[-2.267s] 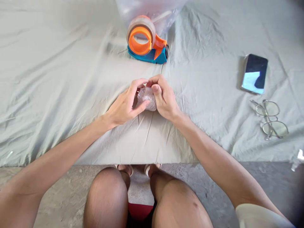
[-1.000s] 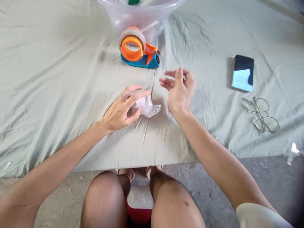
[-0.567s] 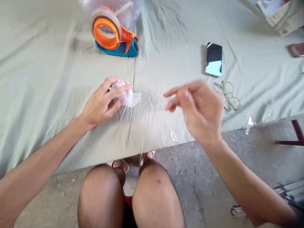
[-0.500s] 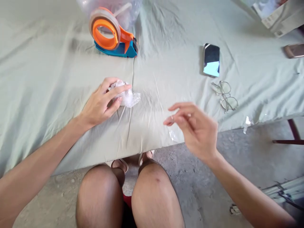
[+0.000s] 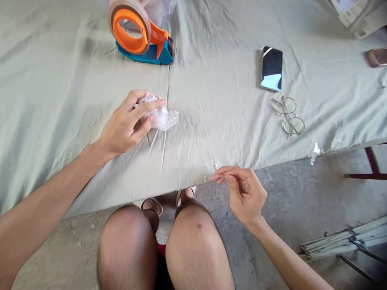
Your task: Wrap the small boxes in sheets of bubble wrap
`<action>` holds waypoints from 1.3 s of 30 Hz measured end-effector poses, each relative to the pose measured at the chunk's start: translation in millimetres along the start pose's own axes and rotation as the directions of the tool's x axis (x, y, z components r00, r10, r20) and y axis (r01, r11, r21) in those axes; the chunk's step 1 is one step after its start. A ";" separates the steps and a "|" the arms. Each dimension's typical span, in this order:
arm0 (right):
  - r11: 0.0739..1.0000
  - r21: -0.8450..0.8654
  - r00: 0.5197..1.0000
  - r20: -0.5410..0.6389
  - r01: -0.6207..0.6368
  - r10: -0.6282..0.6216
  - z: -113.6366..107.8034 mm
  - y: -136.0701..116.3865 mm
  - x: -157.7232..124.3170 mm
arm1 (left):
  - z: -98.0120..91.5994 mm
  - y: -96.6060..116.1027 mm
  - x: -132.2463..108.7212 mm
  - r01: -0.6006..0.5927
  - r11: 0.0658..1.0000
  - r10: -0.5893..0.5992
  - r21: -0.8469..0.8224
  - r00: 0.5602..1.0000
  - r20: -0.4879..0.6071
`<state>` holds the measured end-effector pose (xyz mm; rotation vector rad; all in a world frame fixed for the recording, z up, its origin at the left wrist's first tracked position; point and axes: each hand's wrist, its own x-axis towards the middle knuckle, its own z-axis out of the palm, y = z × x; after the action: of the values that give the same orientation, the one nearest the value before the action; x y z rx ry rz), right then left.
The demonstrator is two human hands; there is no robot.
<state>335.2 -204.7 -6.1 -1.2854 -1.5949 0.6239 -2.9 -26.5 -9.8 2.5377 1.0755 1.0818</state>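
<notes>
My left hand rests over a small bundle of clear plastic wrap on the cloth, its fingers curved round the top and near side. What lies inside the wrap cannot be made out. At the table's front edge, my right hand has its fingertips pinched together at a small piece of clear tape, most of which the fingers hide. Beyond the left hand stands an orange and blue tape dispenser with a roll of clear tape on it.
A green cloth covers the table. To the right lie a phone, eyeglasses and another phone. Another tape piece hangs at the edge. A box and a plastic bag stand at the back.
My right hand has come down and toward me to the tape piece at the table edge, its fingers closing together. My left hand has stayed on the wrapped bundle. The view has shifted slightly.
</notes>
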 end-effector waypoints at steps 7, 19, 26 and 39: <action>0.959 -0.263 0.985 -0.106 0.105 -0.137 14.4 1.2 -0.2 | -0.1 2.0 0.2 0.047 0.999 -0.047 0.013 0.998 0.035; 0.815 -0.363 0.868 -0.031 0.452 -0.495 15.4 23.1 24.7 | 3.2 -6.7 -1.9 -0.020 1.000 0.020 -0.017 1.000 0.018; 0.662 -0.416 0.780 0.259 0.623 -0.570 -8.5 29.2 -1.4 | 1.0 -3.2 -0.7 0.074 0.996 -0.070 -0.053 0.995 0.071; 0.545 -0.571 0.787 0.381 0.613 -0.486 -25.7 35.6 -43.9 | 5.6 -9.8 -2.5 0.027 0.999 -0.026 -0.034 0.999 0.035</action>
<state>373.3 -238.9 -41.2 -1.0998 -2.3694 -0.3115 -5.6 -20.5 -19.3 2.4992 1.0687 1.0366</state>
